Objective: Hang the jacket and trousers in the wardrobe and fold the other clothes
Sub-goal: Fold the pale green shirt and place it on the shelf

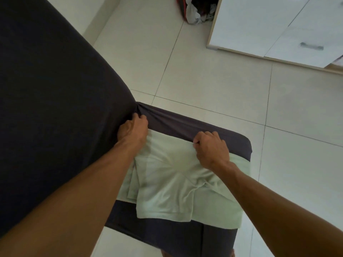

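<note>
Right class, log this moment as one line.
left hand: grips garment's top edge | right hand: pinches top edge | pale green garment: on dark cushion

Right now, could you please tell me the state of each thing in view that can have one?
Left hand: fingers curled, gripping the far edge of the light green garment.
Right hand: fingers curled, pinching the same edge.
Light green garment: partly folded, lying on the dark stool.
Dark stool: fabric cover creased at its far left corner.
White wardrobe: door ajar at the frame's right edge.
Bag: open, clothes spilling out.
</note>
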